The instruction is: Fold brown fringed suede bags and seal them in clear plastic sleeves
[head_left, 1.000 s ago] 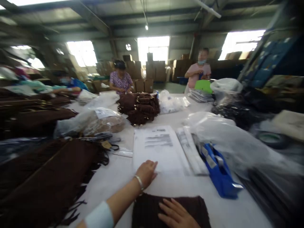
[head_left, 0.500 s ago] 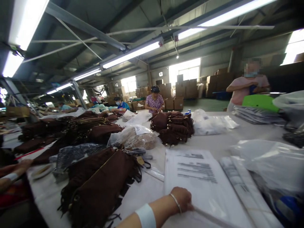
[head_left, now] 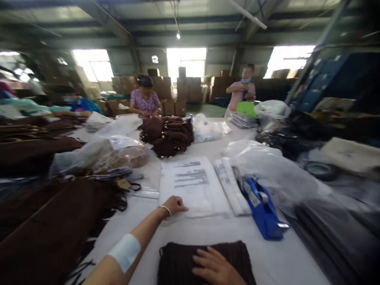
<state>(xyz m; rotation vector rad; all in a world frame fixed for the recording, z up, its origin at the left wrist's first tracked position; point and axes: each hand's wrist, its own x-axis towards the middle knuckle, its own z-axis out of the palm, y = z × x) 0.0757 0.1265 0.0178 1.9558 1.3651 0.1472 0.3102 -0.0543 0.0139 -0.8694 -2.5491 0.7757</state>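
My left hand [head_left: 175,206], with a bracelet at the wrist and a pale patch on the forearm, is at the near left corner of a stack of clear plastic bags [head_left: 196,198] with printed text. Its fingers are closed in a pinch on the bag's edge. Close to me, my right hand [head_left: 218,267] lies flat with fingers spread on a folded dark brown fringed bag [head_left: 175,263]. The lower part of that bag runs out of view.
Right of the stack are folded plastic bags [head_left: 233,186], a blue tape dispenser [head_left: 264,209] and loose plastic sheeting [head_left: 261,158]. Larger brown fringed bags [head_left: 56,213] lie left; another brown pile [head_left: 169,134] stands farther back. Co-workers [head_left: 145,97] are across the table.
The view has swung right, bringing the tape dispenser and the folded brown bag into sight. My right hand now shows on that bag. My left hand stays at the plastic bags' near edge.
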